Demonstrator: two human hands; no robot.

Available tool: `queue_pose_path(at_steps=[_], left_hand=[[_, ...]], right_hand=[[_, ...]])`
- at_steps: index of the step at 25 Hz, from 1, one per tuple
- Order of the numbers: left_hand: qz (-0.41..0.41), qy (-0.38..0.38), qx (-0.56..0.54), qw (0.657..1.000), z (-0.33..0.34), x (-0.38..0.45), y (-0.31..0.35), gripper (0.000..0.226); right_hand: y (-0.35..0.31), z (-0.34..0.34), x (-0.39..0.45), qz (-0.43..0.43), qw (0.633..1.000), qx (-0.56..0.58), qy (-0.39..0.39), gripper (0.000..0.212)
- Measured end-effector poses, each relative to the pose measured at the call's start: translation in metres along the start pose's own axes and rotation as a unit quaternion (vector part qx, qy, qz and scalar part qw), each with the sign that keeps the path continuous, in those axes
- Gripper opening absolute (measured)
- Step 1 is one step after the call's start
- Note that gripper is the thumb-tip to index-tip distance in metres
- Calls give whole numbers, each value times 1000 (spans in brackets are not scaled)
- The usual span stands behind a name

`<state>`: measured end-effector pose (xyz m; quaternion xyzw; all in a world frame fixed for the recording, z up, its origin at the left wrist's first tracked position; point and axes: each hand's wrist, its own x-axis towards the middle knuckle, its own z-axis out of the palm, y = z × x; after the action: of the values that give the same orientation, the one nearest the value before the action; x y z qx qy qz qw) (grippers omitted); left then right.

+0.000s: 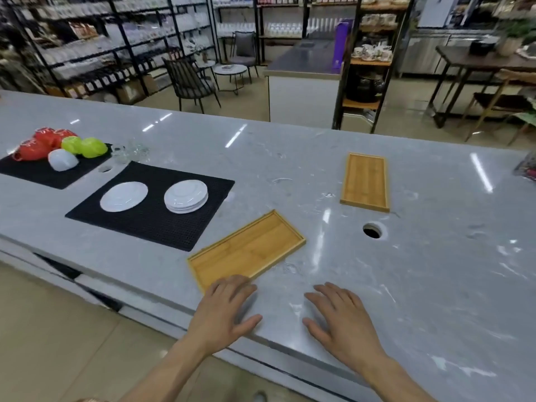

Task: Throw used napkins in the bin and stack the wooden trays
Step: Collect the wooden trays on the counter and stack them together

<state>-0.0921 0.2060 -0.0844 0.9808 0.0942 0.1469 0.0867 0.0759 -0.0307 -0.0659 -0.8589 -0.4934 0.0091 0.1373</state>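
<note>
Worktop [420, 285]: grey, glossy, marbled stone, with a round hole [372, 231] cut in it. Two shallow rectangular wooden trays, pale bamboo grain, raised rims. Near tray [246, 250]: long axis diagonal, running from my left hand up and to the right. Far tray [365, 182]: long axis pointing away from me, well apart from both hands. My left hand [224, 311] lies flat, fingers [232, 285] spread, tips over the near tray's closest corner. My right hand [345, 320] lies flat on bare stone, fingers spread, holding nothing.

Bare forearms, no sleeves; left hand [224, 311], right hand [343, 320] ungloved, ringless.
</note>
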Motion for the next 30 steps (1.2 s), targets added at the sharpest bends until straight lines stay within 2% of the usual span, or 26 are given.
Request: queue_pose_path(at_steps=[4,8,15,19,22,26,30], left_hand=[[3,5,-12,1000,-3,0,-45,55],[-8,-1,-32,999,-13,8,-88,60],[38,-112,-35,992,-21,27,-137,84],[62,-130,-51,988,-22,31,-146,88],[68,-132,-71,986,-23,34,-142,85],[117,-111,-92,983,-12,40,-119,71],[169,-96,-120,974,7,53,-93,54]], right_hand=[[-32,17,43,-21,999,7,-42,63],[-59,33,75,-27,997,5,-71,69],[-88,63,111,-35,994,-6,-102,75],[-87,69,112,-3,997,10,-81,75],[-75,64,112,38,997,17,-59,78],[-46,51,102,119,991,30,-48,81],[-11,39,79,170,983,52,-49,61]])
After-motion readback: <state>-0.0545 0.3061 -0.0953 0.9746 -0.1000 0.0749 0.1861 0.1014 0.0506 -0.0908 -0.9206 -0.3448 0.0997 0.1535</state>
